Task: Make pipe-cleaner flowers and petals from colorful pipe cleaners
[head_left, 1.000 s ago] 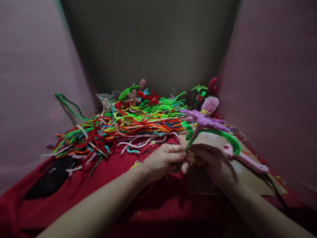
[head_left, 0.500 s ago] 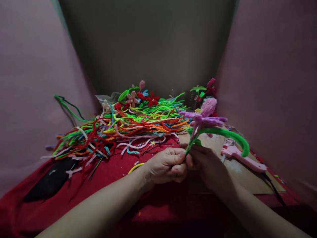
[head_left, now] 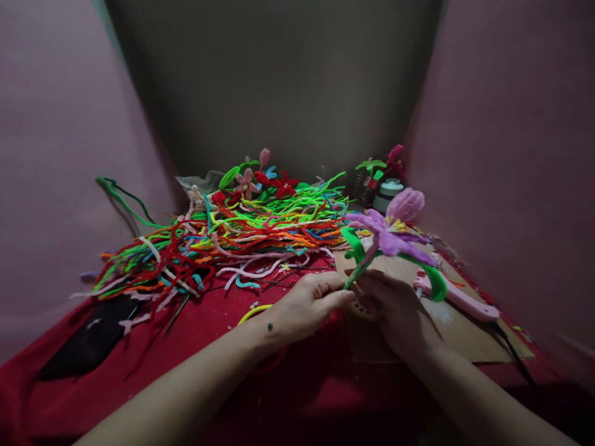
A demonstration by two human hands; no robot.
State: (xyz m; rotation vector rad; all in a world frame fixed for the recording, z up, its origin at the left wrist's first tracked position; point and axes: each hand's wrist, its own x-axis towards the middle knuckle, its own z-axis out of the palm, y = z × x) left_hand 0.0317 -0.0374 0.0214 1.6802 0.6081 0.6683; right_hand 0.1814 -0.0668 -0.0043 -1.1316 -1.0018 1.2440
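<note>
A pipe-cleaner flower with lilac petals, a yellow centre, a pink bud and curled green leaves leans to the right above my hands. Its green stem is pinched between the thumb and fingers of my left hand. My right hand is closed just beside the stem, its fingertips partly hidden. In its fingers is a round, pale piece with dark holes, mostly covered by the hand. Whether the right fingers also touch the stem, I cannot tell.
A heap of coloured pipe cleaners spreads over the red cloth. Finished flowers stand behind it. To the right, a pink glue gun with a cord rests on a board. A black object lies left; a lidded jar stands behind.
The flower has turned and tipped to the right, its long leaf now drooping lower. The left hand has rotated so its back shows. The round piece with holes has come into sight.
</note>
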